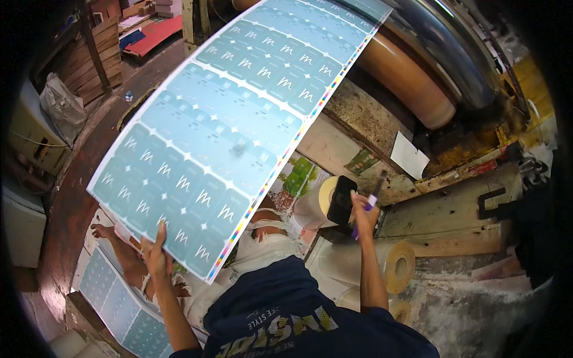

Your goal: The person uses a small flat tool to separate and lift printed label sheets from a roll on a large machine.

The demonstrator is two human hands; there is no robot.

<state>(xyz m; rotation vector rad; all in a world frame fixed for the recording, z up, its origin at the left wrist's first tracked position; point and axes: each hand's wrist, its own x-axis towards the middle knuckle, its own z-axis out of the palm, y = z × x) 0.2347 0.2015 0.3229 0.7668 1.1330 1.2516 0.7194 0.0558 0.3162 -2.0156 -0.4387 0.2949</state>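
One long printed sheet [197,149], teal and pale blue with white script marks, slanting from top centre down to left of centre, colour-patch strip along right edge. Left hand [157,255] at the sheet's lower edge, lower left of frame: thumb flat on printed face, other fingers mostly hidden underneath, sheet pinched between. Right hand [365,216] right of centre, fingers closed around slim purple-handled tool [356,231], tip pointing up; fingertips also at right edge of black phone [341,200]. Phone upright in front of end of wrapped roll [311,206]; cannot tell whether gripped or just steadied. More clear-wrapped film rolls [382,262] below, lower right. Orange-brown roller [412,83] and shiny metal roller [456,51] at upper right, white card [409,155] on ledge just below. Matching printed sheets [119,307] at lower left. Dark blue shirt [298,310] at bottom centre. Pale plastic bag [62,106] and red board [156,36] at upper left.
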